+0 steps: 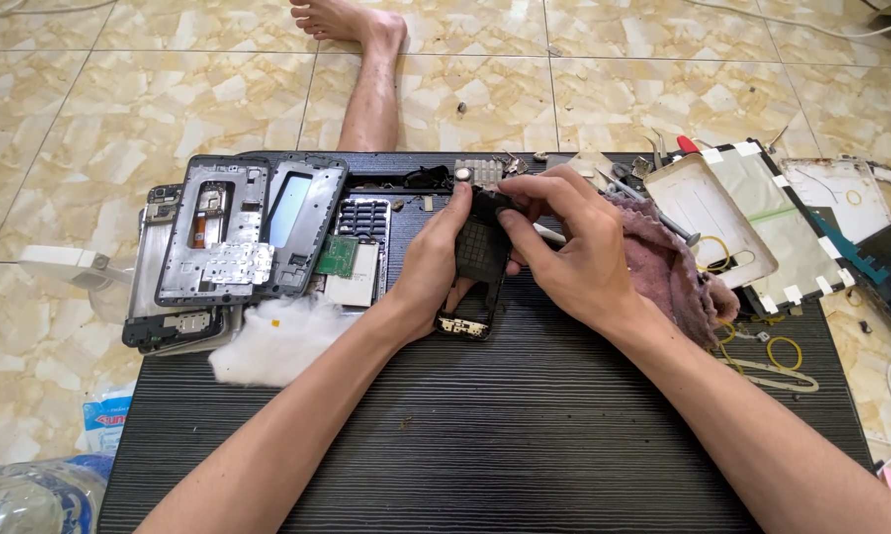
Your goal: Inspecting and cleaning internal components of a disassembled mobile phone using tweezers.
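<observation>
While both hands' fingers (pixel 462 213) pinch it, the black phone frame (pixel 477 272) stands tilted, gutted.

Where I sit: a tiled floor and a low black board.

Under me spreads a glossy floor of beige, marble-patterned square tiles (pixel 169 89) with thin pale grout lines, soft even light gleaming off it. I work over a low, dark, ribbed black board (pixel 525 435) lying flat on those tiles. A white cable (pixel 821 28) snakes across the far right corner, and crumpled clear plastic bags (pixel 30 489) lie at the near left.
</observation>
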